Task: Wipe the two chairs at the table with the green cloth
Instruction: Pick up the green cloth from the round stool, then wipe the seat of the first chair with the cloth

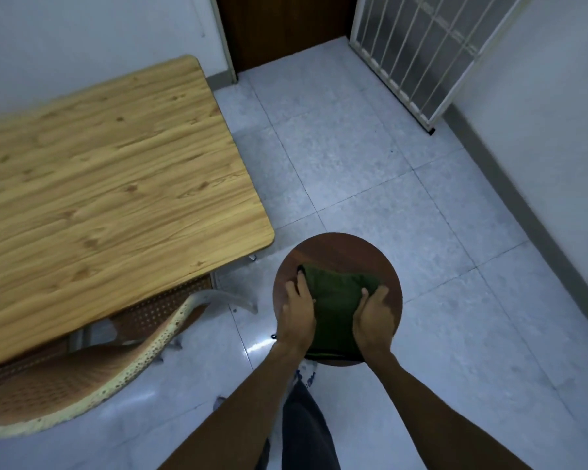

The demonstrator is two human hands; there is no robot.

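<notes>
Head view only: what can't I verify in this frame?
All in the head view:
- Stool legs: hidden beneath the round seat.
- Sides of the green cloth: covered by the left hand and right hand.
- The wicker chair: seat mostly under the table, back cut off by the frame's left edge.

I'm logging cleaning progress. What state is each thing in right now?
round stool: upright on the floor.
green cloth: folded, lying on the stool's seat, under both hands.
woven chair: partly tucked under the table, untouched.
left hand: fingers straight, pressing the cloth's left edge.
right hand: grips the cloth's right edge.
</notes>
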